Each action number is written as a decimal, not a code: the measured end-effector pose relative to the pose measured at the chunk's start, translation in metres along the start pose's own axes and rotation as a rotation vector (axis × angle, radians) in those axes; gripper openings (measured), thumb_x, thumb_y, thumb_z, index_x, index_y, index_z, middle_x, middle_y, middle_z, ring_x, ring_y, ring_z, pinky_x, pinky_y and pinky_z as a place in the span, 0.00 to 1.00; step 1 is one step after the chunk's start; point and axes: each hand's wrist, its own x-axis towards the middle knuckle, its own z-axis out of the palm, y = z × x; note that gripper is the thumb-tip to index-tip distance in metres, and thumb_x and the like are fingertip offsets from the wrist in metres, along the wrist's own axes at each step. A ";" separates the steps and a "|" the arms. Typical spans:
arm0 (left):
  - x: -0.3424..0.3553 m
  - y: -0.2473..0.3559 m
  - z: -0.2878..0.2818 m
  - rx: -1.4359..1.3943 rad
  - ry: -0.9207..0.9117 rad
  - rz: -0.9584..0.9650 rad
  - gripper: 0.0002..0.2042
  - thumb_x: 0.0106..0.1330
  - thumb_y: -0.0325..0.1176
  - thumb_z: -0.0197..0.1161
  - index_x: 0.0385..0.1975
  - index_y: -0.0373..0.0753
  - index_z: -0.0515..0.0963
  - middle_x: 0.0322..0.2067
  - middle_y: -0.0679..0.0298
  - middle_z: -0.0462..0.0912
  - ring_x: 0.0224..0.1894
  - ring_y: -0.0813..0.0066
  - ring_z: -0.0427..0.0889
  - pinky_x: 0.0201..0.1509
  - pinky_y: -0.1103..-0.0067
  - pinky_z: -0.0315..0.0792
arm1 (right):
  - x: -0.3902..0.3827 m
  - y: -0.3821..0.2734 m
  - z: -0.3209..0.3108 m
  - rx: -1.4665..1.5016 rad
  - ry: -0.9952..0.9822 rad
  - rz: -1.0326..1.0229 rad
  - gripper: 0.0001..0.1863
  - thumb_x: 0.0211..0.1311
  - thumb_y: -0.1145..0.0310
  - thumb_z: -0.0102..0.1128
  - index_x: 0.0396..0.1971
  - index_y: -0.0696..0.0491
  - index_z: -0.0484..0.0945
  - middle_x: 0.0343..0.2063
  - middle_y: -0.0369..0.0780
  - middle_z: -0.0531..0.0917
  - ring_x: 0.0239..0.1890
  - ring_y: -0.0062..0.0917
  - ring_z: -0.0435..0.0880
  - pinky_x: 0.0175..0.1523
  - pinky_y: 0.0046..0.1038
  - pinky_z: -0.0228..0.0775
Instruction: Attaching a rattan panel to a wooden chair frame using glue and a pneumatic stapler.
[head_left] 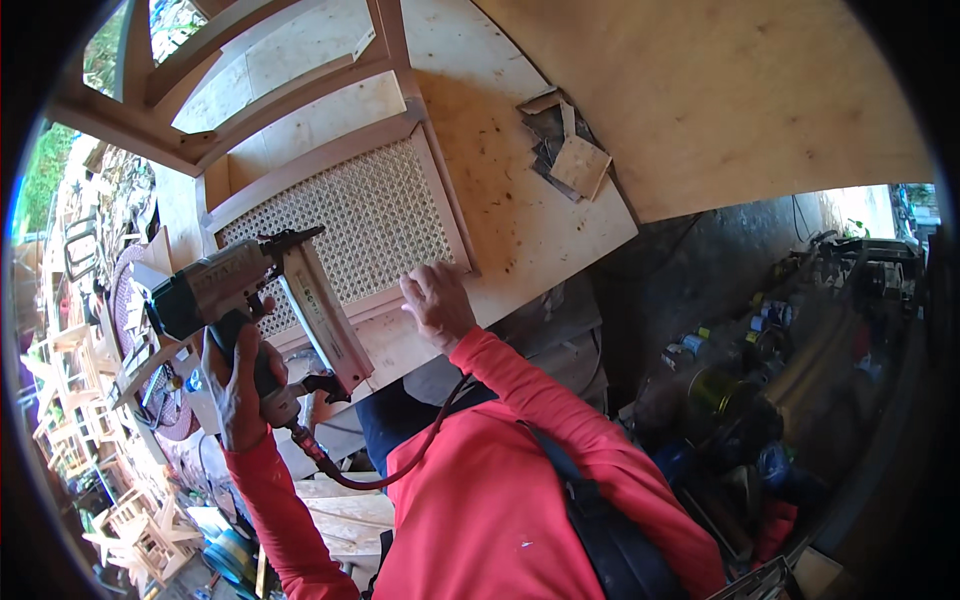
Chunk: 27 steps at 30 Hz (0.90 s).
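Note:
My left hand [238, 375] is wrapped round the grip of a pneumatic staple gun [225, 285], held above the near left part of a chair frame. The gun's long magazine [325, 318] slants toward me, and a dark red air hose [415, 462] runs from the grip across my front. Below the gun, a woven cane panel [365, 215] sits inside the wooden frame [447, 190]. My right hand [437, 300] rests at the near right corner of that frame, its fingers curled; whether they grip the edge cannot be made out.
The chair's legs and rails [300, 105] rise at the far left of the plywood worktop [510, 225]. Scraps of wood and dark sheet [570, 150] lie near its right edge. A large plywood sheet [720, 90] stands beyond. Cans [710, 390] clutter the right; wooden chair frames [135, 525] lie lower left.

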 end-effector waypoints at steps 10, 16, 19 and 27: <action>-0.006 0.005 0.008 -0.002 -0.005 -0.008 0.17 0.78 0.38 0.61 0.59 0.37 0.70 0.52 0.56 0.86 0.21 0.81 0.77 0.22 0.81 0.72 | 0.060 0.118 -0.047 0.224 -0.114 0.291 0.11 0.57 0.74 0.73 0.29 0.57 0.75 0.27 0.40 0.76 0.26 0.31 0.78 0.33 0.30 0.72; -0.012 -0.028 -0.025 -0.072 0.051 -0.040 0.11 0.77 0.38 0.62 0.48 0.41 0.70 0.25 0.65 0.78 0.17 0.77 0.77 0.19 0.79 0.71 | 0.077 0.123 -0.041 0.267 0.238 0.296 0.11 0.62 0.72 0.71 0.41 0.58 0.80 0.37 0.40 0.76 0.30 0.27 0.77 0.37 0.28 0.74; -0.007 -0.024 -0.005 -0.109 0.038 -0.062 0.12 0.77 0.37 0.62 0.49 0.39 0.70 0.30 0.63 0.79 0.19 0.76 0.78 0.20 0.78 0.73 | 0.084 0.138 -0.031 0.197 0.202 0.305 0.14 0.63 0.70 0.71 0.44 0.59 0.79 0.41 0.41 0.75 0.35 0.27 0.79 0.37 0.27 0.75; 0.003 -0.009 0.008 -0.073 -0.023 0.013 0.13 0.77 0.35 0.61 0.53 0.38 0.69 0.34 0.63 0.79 0.20 0.76 0.80 0.20 0.79 0.74 | 0.132 0.169 0.027 0.190 0.240 0.426 0.39 0.60 0.51 0.76 0.62 0.61 0.72 0.51 0.51 0.75 0.54 0.44 0.76 0.59 0.43 0.71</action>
